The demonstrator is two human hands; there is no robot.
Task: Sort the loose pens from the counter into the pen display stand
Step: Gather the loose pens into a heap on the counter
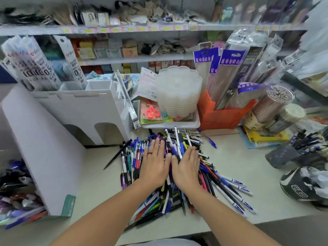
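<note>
Head view: at the far left edge of the frame, a low tray of pens (16, 197) sits beside the white pen display stand (58, 132), whose slanted side panel runs from the upper left down to the lower left and whose arched front faces the counter (239, 167). Packs of refills (30, 63) stand in the stand's top compartments.

In the centre of the frame, the pile of loose pens (166, 176) lies spread on the counter, just right of the stand's base. The left hand (155, 161) lies flat on top of the pile, palm down, fingers straight and together, a red ring on one finger; it grips nothing. Right beside it, thumbs nearly touching, the right hand (186, 167) also presses flat on the pens with fingers extended, holding nothing. A few white-barrelled pens stick up between and beyond the fingertips. Both forearms reach in from the bottom edge, converging toward the pile.

Behind the pile, in the upper centre, a stack of clear scalloped containers (179, 93) rests on a white tray (188, 123) with packaged scissors (152, 111). Further right stand an orange holder (221, 116) with long packets, then a clear tub of pencils (273, 103). At the right edge, a dark mesh cup (291, 155) holds more pens, with a dark helmet-like item (305, 187) below it. Shelves of boxed stationery (124, 29) fill the top of the frame.
</note>
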